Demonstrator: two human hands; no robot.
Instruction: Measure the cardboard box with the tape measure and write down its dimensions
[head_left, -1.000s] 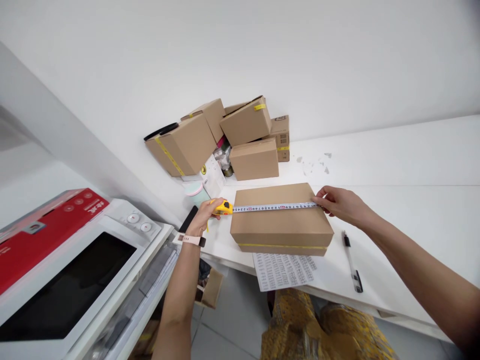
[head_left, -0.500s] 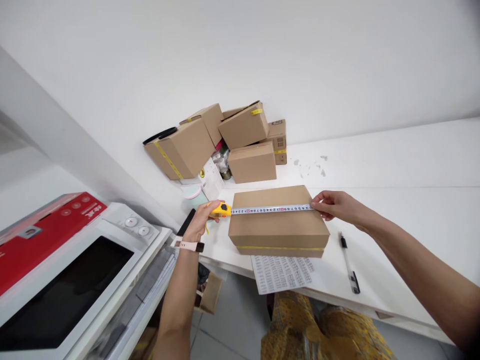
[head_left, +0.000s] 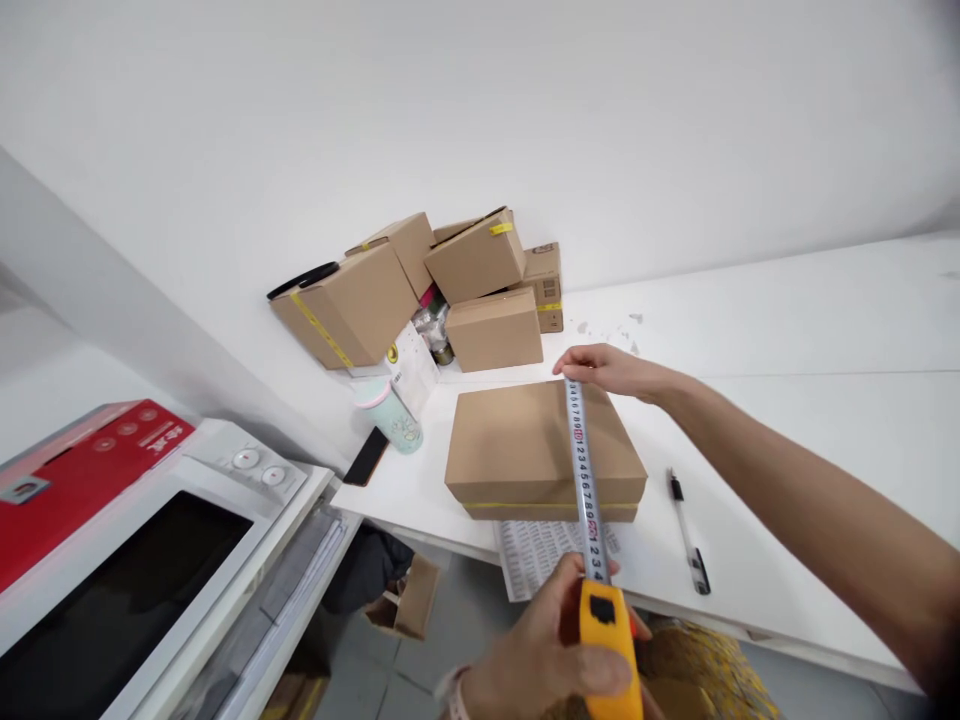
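Observation:
A flat cardboard box point(head_left: 525, 445) with a yellow tape band lies on the white table point(head_left: 787, 420). My left hand point(head_left: 540, 655) grips the yellow tape measure case point(head_left: 609, 645) near the table's front edge. Its white blade point(head_left: 583, 470) runs front to back across the box's right part. My right hand point(head_left: 607, 368) pinches the blade's end at the box's far edge.
A pile of cardboard boxes point(head_left: 420, 285) leans against the wall. A mint cup point(head_left: 390, 412) and a black phone point(head_left: 365, 457) lie left of the box, a pen point(head_left: 688, 535) to its right, a printed sheet point(head_left: 547, 555) under its front. A white machine point(head_left: 150, 560) stands at left.
The tape ran left to right across the box; now it runs front to back. My left hand moved with the case to the near side, my right hand to the far edge.

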